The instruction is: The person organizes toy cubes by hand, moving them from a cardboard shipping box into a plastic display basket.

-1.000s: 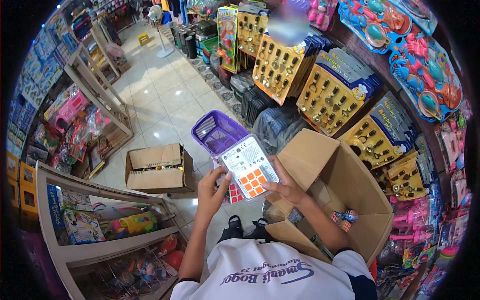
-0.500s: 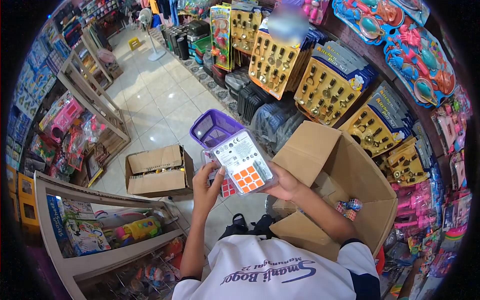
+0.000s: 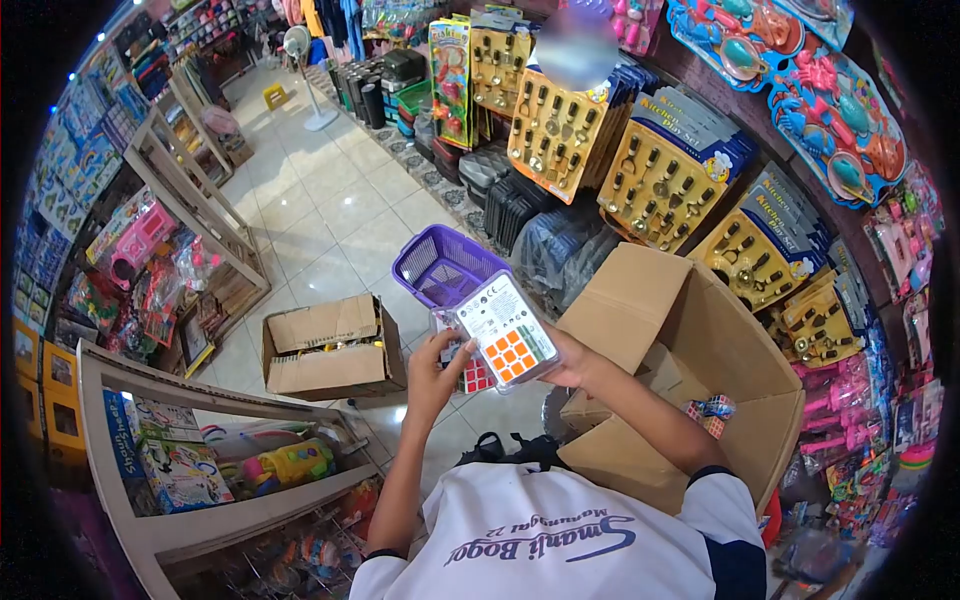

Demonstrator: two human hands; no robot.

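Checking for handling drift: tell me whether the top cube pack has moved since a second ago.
Cannot tell: the cube pack sits as before against the purple basket; the camera itself shifted.

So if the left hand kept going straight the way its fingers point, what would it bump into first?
The left hand points up and away, fingertips already on the cube toy packs. Past those, the purple basket looks like the first thing in line, though depth is hard to judge.

bright even light, floor glare, fisheye-warped dark edges
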